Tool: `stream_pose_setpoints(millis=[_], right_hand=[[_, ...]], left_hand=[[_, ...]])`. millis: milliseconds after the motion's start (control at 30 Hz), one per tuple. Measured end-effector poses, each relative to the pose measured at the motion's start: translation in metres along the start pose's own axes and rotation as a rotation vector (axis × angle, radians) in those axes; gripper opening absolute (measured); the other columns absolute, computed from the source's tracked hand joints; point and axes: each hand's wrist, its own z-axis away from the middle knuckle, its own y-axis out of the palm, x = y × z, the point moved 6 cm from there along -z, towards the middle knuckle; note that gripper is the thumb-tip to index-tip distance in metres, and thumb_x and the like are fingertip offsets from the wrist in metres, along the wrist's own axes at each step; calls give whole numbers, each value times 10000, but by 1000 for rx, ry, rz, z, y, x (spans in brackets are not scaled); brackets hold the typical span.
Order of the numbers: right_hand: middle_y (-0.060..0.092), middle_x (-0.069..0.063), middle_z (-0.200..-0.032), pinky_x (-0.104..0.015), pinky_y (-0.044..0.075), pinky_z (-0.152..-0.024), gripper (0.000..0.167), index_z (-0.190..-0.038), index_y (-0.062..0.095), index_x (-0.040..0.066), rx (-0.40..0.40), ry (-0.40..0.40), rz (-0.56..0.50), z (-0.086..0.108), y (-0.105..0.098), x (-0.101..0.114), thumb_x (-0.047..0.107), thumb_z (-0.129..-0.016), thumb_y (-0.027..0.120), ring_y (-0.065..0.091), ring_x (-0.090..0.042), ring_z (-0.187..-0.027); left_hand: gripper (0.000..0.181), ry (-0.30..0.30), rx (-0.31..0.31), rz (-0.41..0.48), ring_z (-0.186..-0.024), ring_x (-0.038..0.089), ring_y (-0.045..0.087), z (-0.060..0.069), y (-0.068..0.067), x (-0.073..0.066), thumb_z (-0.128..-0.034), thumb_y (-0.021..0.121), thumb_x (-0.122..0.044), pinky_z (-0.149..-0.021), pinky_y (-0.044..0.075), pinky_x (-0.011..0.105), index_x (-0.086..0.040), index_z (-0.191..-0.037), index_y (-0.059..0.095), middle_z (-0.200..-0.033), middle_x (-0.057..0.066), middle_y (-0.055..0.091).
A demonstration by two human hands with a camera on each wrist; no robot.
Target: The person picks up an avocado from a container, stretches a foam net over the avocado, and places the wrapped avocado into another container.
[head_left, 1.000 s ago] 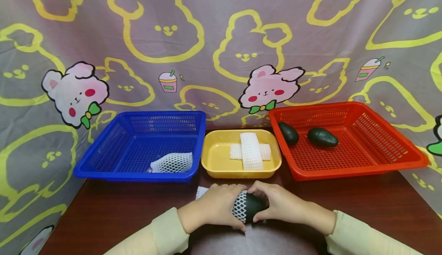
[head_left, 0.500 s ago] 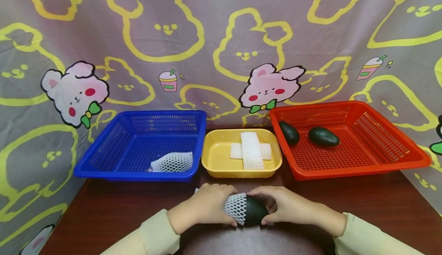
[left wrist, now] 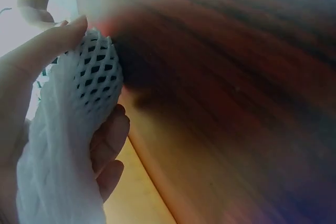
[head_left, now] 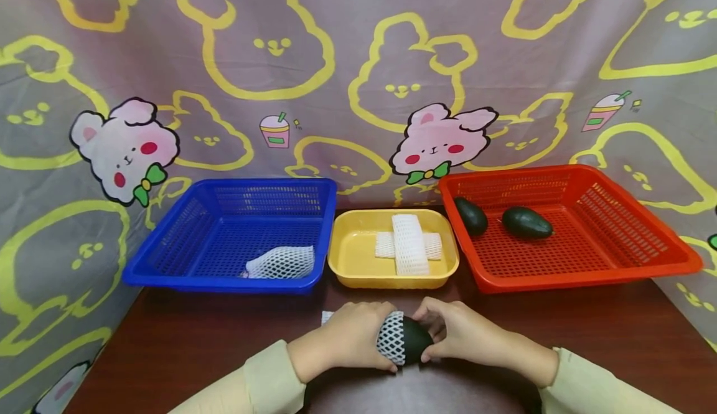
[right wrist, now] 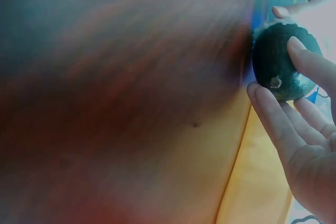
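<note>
The left hand (head_left: 354,336), gripping the net (head_left: 391,338) around the avocado (head_left: 416,342) in front of the yellow tray (head_left: 355,255), has shifted rightward; the right hand (head_left: 463,333) grips the bare end, leaving it only partly covered.

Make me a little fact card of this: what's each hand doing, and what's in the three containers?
Left hand: grips a dark green fruit through its white foam net
Right hand: touches the fruit's bare end
Blue basket: one bulging net sleeve
Yellow tray: one net sleeve lying across another
Red basket: two bare dark green fruits
</note>
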Motion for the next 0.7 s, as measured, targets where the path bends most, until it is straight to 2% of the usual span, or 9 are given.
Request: stream_pose_setpoints(millis=[233, 500, 700], right_hand=[[744, 7, -989, -260, 583, -705, 467, -1108, 628, 82, 8, -18, 21, -6, 3, 6, 99, -746, 923, 679, -61, -842], [732, 22, -926, -253, 579, -687, 460, -1073, 627, 73, -27, -16, 49, -11, 6, 10, 58, -723, 924, 675, -46, -801], [665, -9, -1025, -247, 579, -677, 466, -1043, 626, 78, -73, -41, 55, -12, 7, 13, 6, -693, 926, 673, -50, -810]], left_hand=[[754, -10, 12, 52, -884, 66, 609, 2, 0, -1, -655, 946, -472, -817, 530, 265, -108, -1223, 610, -1034, -16, 669], [755, 16, -7, 114, -919, 62, 594, 1, 0, -2, -654, 961, -418, -859, 521, 266, -105, -1234, 592, -1061, -15, 643], [753, 7, -15, 137, -924, 58, 580, -4, 3, -2, -659, 961, -421, -861, 515, 279, -132, -1242, 583, -1052, -48, 612]])
